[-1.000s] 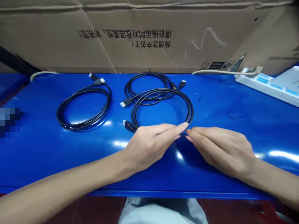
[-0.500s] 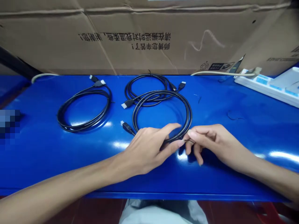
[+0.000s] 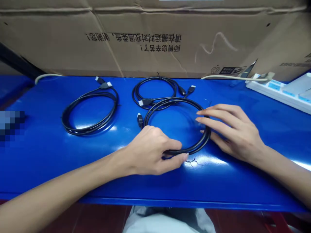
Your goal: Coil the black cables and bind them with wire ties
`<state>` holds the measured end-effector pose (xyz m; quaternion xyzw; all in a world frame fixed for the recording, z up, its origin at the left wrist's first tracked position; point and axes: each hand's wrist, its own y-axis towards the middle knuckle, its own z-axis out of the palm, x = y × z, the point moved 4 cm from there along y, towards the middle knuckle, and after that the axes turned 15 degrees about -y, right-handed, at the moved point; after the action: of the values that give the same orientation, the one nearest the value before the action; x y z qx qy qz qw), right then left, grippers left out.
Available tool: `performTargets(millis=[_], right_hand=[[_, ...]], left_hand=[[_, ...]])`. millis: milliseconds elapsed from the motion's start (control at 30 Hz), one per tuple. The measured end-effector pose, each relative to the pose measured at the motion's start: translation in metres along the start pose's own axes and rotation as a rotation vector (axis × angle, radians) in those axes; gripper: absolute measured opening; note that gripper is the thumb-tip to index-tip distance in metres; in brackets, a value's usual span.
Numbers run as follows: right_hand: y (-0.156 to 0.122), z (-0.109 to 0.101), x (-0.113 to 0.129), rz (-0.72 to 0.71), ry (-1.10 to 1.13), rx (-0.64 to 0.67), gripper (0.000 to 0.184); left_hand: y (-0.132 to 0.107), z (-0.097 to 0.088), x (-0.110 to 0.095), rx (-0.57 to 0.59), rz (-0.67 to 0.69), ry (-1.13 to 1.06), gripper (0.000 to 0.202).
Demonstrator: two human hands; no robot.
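Observation:
A coiled black HDMI cable (image 3: 177, 99) is between my hands, its near side slightly raised off the table. My left hand (image 3: 155, 150) pinches the near side of the loop between thumb and fingers. On the loop's right side, my right hand (image 3: 233, 129) has its fingers over the cable, gripping it loosely. One plug (image 3: 140, 119) of this coil points away at its left. Thin dark strands, like a tie (image 3: 193, 162), show just beyond my left thumb tip. Behind lies a second coiled cable (image 3: 155, 78), partly overlapped by the held one, with metal-tipped plugs.
A third coiled cable (image 3: 89, 129) lies at the left on the blue table (image 3: 116, 187). A large cardboard box (image 3: 145, 61) stands along the back. At the right back is a white power strip (image 3: 279, 90) with a pale cord (image 3: 225, 77).
My right hand has left the thin tie near my left thumb and moved up and right onto the loop's right side. The held coil has shifted slightly right and toward me.

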<state>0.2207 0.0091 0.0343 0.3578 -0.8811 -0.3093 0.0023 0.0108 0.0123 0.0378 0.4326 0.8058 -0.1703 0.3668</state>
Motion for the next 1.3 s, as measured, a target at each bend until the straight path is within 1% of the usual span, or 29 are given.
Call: performTargets(millis=[67, 200, 300, 400, 467, 533, 633, 700, 733, 800, 867, 967, 1033, 1067, 1133, 1167, 1200, 1233, 1300], right_hand=[[-0.002, 0.004, 0.003, -0.078, 0.004, 0.032, 0.036], [-0.006, 0.004, 0.011, -0.174, -0.062, 0.032, 0.031], [-0.005, -0.002, 0.021, -0.217, -0.09, 0.042, 0.03], [-0.003, -0.012, 0.031, -0.214, -0.092, -0.006, 0.026], [-0.003, -0.015, 0.034, -0.222, -0.056, -0.014, 0.024], [-0.004, -0.015, 0.034, -0.243, -0.01, -0.004, 0.021], [-0.005, -0.012, 0.03, -0.251, 0.032, 0.033, 0.018], [-0.004, -0.012, 0.029, -0.245, 0.042, 0.047, 0.016], [-0.003, -0.012, 0.03, -0.244, 0.045, 0.048, 0.016], [-0.001, -0.012, 0.034, -0.253, 0.054, 0.04, 0.02], [0.0, -0.011, 0.039, -0.26, 0.079, 0.034, 0.023], [0.001, -0.013, 0.037, -0.23, 0.119, 0.039, 0.018], [0.001, -0.016, 0.026, -0.15, 0.061, 0.061, 0.02], [0.001, -0.018, 0.017, -0.097, -0.016, 0.081, 0.021], [0.0, -0.021, -0.006, 0.04, -0.23, 0.182, 0.02], [-0.003, -0.02, -0.021, 0.137, -0.376, 0.302, 0.022], [-0.007, -0.018, -0.035, 0.204, -0.488, 0.443, 0.025], [-0.011, -0.016, -0.046, 0.228, -0.541, 0.552, 0.028], [-0.02, -0.012, -0.065, 0.311, -0.616, 0.713, 0.033]], left_hand=[[-0.001, -0.002, 0.001, 0.015, 0.018, 0.021, 0.03], [-0.003, -0.005, 0.001, 0.044, 0.044, 0.13, 0.004], [-0.003, 0.0, -0.004, 0.058, 0.086, 0.157, 0.013], [0.001, 0.009, -0.011, -0.011, 0.14, 0.245, 0.029], [0.003, 0.014, -0.014, -0.027, 0.171, 0.351, 0.033], [0.005, 0.016, -0.015, 0.036, 0.195, 0.396, 0.03], [0.003, 0.01, -0.013, 0.197, 0.201, 0.357, 0.029], [0.002, 0.006, -0.012, 0.266, 0.167, 0.33, 0.026], [0.001, 0.005, -0.011, 0.274, 0.134, 0.321, 0.025], [0.002, 0.007, -0.01, 0.237, 0.054, 0.311, 0.029], [0.004, 0.012, -0.009, 0.143, -0.005, 0.304, 0.041], [0.006, 0.018, -0.01, 0.098, -0.067, 0.233, 0.033], [0.005, 0.016, -0.01, 0.101, -0.133, 0.18, 0.028], [0.004, 0.013, -0.01, 0.113, -0.166, 0.156, 0.028], [0.0, 0.007, -0.01, 0.151, -0.215, 0.115, 0.025], [-0.002, 0.005, -0.011, 0.163, -0.229, 0.107, 0.022], [-0.004, 0.003, -0.011, 0.159, -0.241, 0.109, 0.02], [-0.006, 0.002, -0.01, 0.137, -0.256, 0.121, 0.02], [-0.008, 0.002, -0.008, 0.073, -0.29, 0.171, 0.034]])
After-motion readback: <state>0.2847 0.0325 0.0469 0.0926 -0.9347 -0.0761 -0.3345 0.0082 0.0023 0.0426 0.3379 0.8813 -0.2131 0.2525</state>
